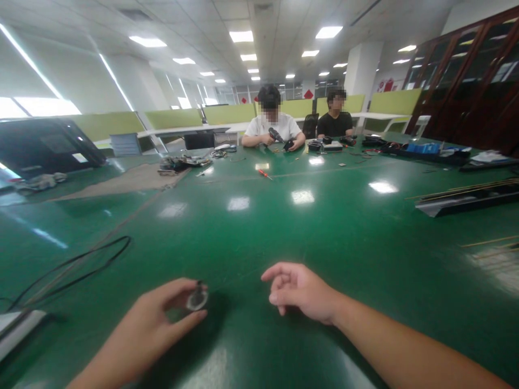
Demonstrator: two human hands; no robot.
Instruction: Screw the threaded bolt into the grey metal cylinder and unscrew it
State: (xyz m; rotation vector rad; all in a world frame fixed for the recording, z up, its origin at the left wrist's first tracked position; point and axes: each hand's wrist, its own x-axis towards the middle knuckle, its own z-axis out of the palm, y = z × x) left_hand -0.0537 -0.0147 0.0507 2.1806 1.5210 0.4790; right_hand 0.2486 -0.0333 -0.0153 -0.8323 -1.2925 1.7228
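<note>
My left hand pinches a small round grey-and-black part between thumb and fingers, just above the green table. My right hand hovers a little to the right of it, fingers loosely curled and apart, holding nothing. The two hands are about a hand's width apart near the table's front edge.
A black cable loops at the left and a white flat object lies at the front left. A red screwdriver lies mid-table. Two people sit at the far side with tools. Dark rails and thin rods lie at the right.
</note>
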